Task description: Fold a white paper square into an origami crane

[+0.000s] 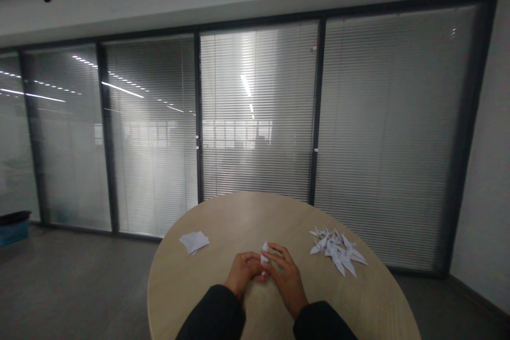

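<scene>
A small piece of folded white paper (265, 247) stands between my two hands, low over the middle of the table, its pointed tip up. My left hand (244, 272) is closed on its lower left side, fingers curled. From the right, my right hand (285, 271) grips the same paper with thumb and fingers, the upper fingers reaching across it. The paper's lower part is partly hidden by the fingers. To the right lies a heap of folded white paper cranes (337, 248). Left of my hands sits a small stack of white paper sheets (194, 242).
The round wooden table (239, 212) has its curved far edge near a glass partition (258, 117) with blinds. A blue bin with a dark liner (14, 228) stands on the floor at far left. A white wall (484, 196) rises at right.
</scene>
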Demonstrator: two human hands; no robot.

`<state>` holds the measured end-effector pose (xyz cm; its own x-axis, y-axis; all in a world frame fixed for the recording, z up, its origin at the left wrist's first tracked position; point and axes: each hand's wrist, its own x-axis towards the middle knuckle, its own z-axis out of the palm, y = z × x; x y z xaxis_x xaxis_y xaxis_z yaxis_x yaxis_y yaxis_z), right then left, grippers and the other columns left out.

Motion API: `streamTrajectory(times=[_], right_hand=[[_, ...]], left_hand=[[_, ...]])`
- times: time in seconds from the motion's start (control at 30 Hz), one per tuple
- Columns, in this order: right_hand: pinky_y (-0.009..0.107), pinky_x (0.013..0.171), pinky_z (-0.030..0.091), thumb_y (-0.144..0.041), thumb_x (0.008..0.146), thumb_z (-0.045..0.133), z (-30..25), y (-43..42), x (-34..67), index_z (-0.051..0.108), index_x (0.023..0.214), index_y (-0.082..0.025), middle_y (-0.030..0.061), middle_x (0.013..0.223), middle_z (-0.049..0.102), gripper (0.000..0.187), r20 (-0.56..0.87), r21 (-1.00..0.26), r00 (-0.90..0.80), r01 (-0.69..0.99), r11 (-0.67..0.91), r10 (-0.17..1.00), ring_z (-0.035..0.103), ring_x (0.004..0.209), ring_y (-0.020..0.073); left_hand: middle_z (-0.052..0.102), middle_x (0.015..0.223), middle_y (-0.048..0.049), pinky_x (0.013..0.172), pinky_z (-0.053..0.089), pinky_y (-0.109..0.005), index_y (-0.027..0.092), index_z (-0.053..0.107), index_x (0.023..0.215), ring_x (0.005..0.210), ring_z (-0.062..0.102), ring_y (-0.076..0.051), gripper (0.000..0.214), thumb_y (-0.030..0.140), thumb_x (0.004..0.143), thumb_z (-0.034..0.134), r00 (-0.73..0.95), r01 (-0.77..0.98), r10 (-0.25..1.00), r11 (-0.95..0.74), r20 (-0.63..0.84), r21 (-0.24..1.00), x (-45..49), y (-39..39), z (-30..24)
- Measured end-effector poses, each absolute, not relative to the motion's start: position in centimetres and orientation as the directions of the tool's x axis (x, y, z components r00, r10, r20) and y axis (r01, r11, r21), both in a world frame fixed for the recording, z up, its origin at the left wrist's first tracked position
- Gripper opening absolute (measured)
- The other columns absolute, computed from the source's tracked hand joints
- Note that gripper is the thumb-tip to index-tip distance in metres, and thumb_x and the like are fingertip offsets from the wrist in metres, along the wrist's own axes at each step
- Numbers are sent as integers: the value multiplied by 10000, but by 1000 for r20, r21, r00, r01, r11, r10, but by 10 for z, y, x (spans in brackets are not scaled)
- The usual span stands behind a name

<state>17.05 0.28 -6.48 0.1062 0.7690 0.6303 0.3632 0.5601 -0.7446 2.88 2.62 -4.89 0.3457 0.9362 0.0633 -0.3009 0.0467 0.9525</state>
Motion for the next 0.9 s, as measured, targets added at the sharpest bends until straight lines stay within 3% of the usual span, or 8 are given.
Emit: streamTrajectory(times=[0.27,0.53,0.9], right_hand=[[390,951,458,-481,715,673,-67,8,174,736,908,-258,78,1071,653,301,543,-818,99,289,498,834,585,1040,243],[398,854,519,-540,633,717,-64,7,174,742,895,-205,121,1099,661,426,427,-903,69,83,421,902,598,1046,287],[403,910,487,-486,709,668,-68,7,174,733,932,-243,99,1162,633,336,485,-862,94,220,457,869,576,1075,264]], left_hand=[[666,574,-61,479,427,-238,97,686,700,541,607,-170,370,342,455,816,333,-237,937,-23,104,971,29,29,-51],[660,556,-71,491,417,-239,91,694,648,507,570,-144,352,350,447,824,323,-254,932,-81,164,964,31,32,-54],[637,537,-47,495,404,-245,106,678,638,480,536,-129,376,398,455,828,305,-256,930,-126,204,958,32,33,-57]])
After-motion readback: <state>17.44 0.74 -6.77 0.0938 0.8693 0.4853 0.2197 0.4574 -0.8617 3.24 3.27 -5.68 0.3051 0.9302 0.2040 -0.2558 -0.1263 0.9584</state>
